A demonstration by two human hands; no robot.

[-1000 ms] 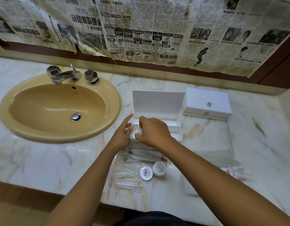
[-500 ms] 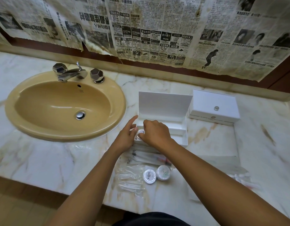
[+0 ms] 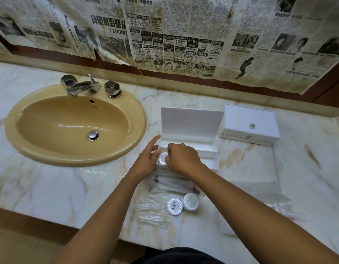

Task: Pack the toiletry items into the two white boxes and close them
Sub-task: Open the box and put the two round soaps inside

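Note:
An open white box [image 3: 191, 122] stands on the marble counter with its lid upright. My right hand [image 3: 181, 158] pinches a round white wrapped soap [image 3: 163, 158] at the box's left front corner. My left hand [image 3: 147, 161] rests against the box's left side, fingers spread, index finger pointing up. A second white box [image 3: 249, 124], shut, sits to the right. Two more round soaps [image 3: 174, 206] [image 3: 191, 201] lie near the counter's front, beside clear plastic packets [image 3: 152, 206] and a long wrapped packet [image 3: 174, 184].
A tan sink [image 3: 75, 124] with a chrome faucet [image 3: 82, 86] fills the counter's left. Newspaper [image 3: 174, 35] covers the wall behind. More clear packets [image 3: 285, 208] lie at the right front. The counter edge [image 3: 88, 223] runs just below the loose items.
The view has shifted slightly. My right hand has set the round soap lower into the box's left front corner; my left index finger has lifted.

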